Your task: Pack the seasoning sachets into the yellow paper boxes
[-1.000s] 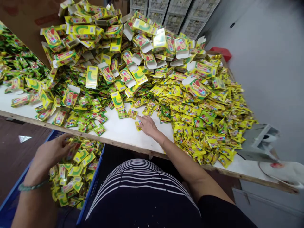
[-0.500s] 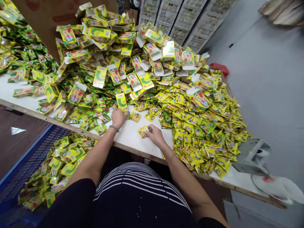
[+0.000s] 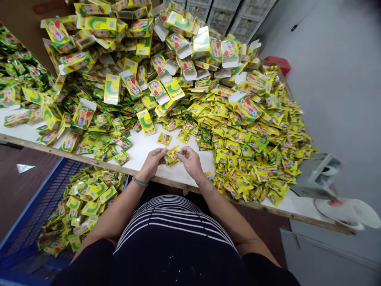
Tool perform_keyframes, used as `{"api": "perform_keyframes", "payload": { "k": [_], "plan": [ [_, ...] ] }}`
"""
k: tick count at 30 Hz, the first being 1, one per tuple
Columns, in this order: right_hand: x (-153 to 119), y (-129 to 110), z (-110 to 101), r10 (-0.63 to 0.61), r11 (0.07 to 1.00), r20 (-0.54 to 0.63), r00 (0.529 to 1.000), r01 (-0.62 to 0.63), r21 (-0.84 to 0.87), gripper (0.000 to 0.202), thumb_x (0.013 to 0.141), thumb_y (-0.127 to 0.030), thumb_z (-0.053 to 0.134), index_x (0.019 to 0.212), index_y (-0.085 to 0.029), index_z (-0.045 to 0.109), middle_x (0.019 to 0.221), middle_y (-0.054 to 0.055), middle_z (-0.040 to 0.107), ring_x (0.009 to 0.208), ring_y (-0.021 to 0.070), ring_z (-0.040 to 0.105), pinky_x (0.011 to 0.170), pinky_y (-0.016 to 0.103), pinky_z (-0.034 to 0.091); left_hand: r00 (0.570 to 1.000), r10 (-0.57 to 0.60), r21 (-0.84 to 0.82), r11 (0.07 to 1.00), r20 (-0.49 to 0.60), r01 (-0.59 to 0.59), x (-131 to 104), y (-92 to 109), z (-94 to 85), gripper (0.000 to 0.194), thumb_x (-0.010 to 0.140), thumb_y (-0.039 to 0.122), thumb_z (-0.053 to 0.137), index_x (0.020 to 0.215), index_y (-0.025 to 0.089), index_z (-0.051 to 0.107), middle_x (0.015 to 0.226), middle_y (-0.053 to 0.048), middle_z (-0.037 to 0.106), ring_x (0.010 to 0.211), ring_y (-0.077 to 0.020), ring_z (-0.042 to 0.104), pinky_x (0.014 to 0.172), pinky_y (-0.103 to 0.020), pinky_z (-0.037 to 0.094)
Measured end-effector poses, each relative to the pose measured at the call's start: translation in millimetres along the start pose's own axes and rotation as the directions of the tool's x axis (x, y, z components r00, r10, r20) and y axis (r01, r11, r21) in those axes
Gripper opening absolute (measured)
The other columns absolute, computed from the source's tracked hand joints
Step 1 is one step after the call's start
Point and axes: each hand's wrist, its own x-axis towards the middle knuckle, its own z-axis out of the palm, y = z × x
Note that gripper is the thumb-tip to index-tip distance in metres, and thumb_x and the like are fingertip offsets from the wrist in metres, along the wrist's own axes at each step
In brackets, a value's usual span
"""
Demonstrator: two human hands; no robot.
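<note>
Grey wall (image 3: 342, 103) goes up on the side from 1 to 3 o'clock, and a long white table (image 3: 141, 147) runs across in front of me. Just now, my left hand (image 3: 152, 162) has come in next to my right hand (image 3: 190, 161), so the little packets (image 3: 172, 156) have fingers on both sides. My left hand pinches their left edge, and my right hand pinches the other edge with thumb and finger. They are over the near part of the table, at 12 o'clock. I cannot tell how many are in my grip.

One loose packet (image 3: 164, 138) lies just past them, near a small yellow box (image 3: 145, 122) at 11 o'clock.

Down at 8 o'clock is a blue basket (image 3: 34, 212) with holes in its side. It has lots of yellow and green boxes (image 3: 92, 194) in it. Up from 11 to 1 o'clock is a big, messy pile of boxes (image 3: 97, 24). Many have white flaps open, and I cannot see what is inside them. A heap of yellow packets (image 3: 253, 174) sits at 2 o'clock. Far back at 1 o'clock, pale crates (image 3: 218, 18) stand in stacks. What they hold is too small to tell.
</note>
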Motion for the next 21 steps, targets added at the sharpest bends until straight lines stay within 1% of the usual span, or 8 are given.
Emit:
{"api": "perform_keyframes", "payload": {
  "k": [4,6,9,13,16,18,19,21],
  "plan": [
    [-6.7,3.8,-3.7,-0.040,0.997,-0.020,0.999,0.038,-0.067,0.035,0.073,-0.053,0.068,0.082,-0.020,0.059,0.080,0.002,0.064,0.071,0.0158,0.060,0.070,0.030,0.052,0.999,0.028,0.057,0.998,-0.029,-0.026,-4.6,-0.6,1.2,0.055,0.053,0.039,0.091,0.093,0.013,0.064,0.064,0.001,0.068,0.058,-0.0125,0.063,0.060,-0.024,0.048],
    [-8.1,1.7,-6.4,-0.043,0.998,0.025,0.999,0.044,-0.043,0.036,0.075,-0.053,0.068,0.088,-0.019,0.062,0.088,0.004,0.067,0.079,0.0170,0.062,0.075,0.030,0.053,0.998,0.053,0.066,0.997,-0.028,-0.051,-4.3,-1.5,-0.8,0.055,0.051,0.034,0.092,0.093,0.013,0.063,0.062,0.002,0.067,0.057,-0.0120,0.062,0.060,-0.024,0.048],
    [-7.2,-2.8,-9.0,-0.016,0.999,0.127,0.992,0.021,-0.036,0.042,0.076,-0.052,0.069,0.101,-0.018,0.066,0.096,0.005,0.071,0.087,0.0186,0.064,0.077,0.031,0.054,0.997,0.073,0.037,0.997,0.033,-0.074,-4.3,-4.4,-1.7,0.053,0.054,0.030,0.090,0.095,0.014,0.061,0.067,0.000,0.070,0.060,-0.0127,0.064,0.064,-0.025,0.049],
    [-5.6,-5.7,-10.6,0.036,0.987,0.223,0.974,0.001,-0.162,0.038,0.077,-0.053,0.069,0.087,-0.016,0.071,0.075,0.002,0.070,0.070,0.0174,0.062,0.064,0.029,0.051,0.990,0.086,0.091,0.991,0.113,-0.096,-5.5,-4.1,0.0,0.047,0.061,0.027,0.084,0.098,0.015,0.059,0.076,-0.002,0.072,0.066,-0.0140,0.066,0.065,-0.025,0.049],
    [-7.5,-5.6,-13.8,-0.011,0.975,0.169,0.986,0.048,-0.216,0.037,0.077,-0.053,0.067,0.077,-0.016,0.069,0.069,0.001,0.067,0.065,0.0170,0.060,0.061,0.029,0.049,0.985,0.109,0.304,0.941,0.136,-0.146,1.4,13.5,-6.4,0.040,0.069,0.026,0.077,0.102,0.017,0.058,0.080,-0.004,0.072,0.071,-0.0177,0.067,0.069,-0.029,0.050],
    [-10.8,-3.7,-15.8,-0.067,0.955,0.124,0.990,0.100,-0.281,0.034,0.079,-0.051,0.066,0.073,-0.018,0.068,0.067,0.001,0.067,0.064,0.0172,0.059,0.060,0.029,0.048,0.979,0.204,0.541,0.824,-0.011,-0.166,13.1,35.5,-15.8,0.034,0.075,0.029,0.071,0.105,0.018,0.057,0.086,-0.007,0.072,0.080,-0.0220,0.068,0.075,-0.034,0.050],
    [-12.9,-2.0,-16.1,-0.100,0.942,0.115,0.988,0.131,-0.310,0.032,0.080,-0.050,0.064,0.074,-0.018,0.068,0.068,0.001,0.067,0.064,0.0176,0.060,0.060,0.029,0.048,0.949,0.283,0.657,0.743,-0.137,-0.126,20.9,47.9,-20.9,0.033,0.079,0.032,0.069,0.106,0.018,0.057,0.090,-0.009,0.071,0.086,-0.0247,0.068,0.079,-0.037,0.049],
    [-17.7,2.8,-14.7,-0.176,0.913,0.110,0.978,0.204,-0.353,0.028,0.083,-0.046,0.061,0.080,-0.020,0.069,0.073,0.003,0.070,0.067,0.0192,0.062,0.064,0.031,0.049,0.817,0.437,0.793,0.608,-0.376,0.040,39.0,70.7,-29.1,0.042,0.082,0.043,0.065,0.113,0.016,0.056,0.104,-0.015,0.068,0.100,-0.0314,0.064,0.087,-0.042,0.047]
  ]
}}
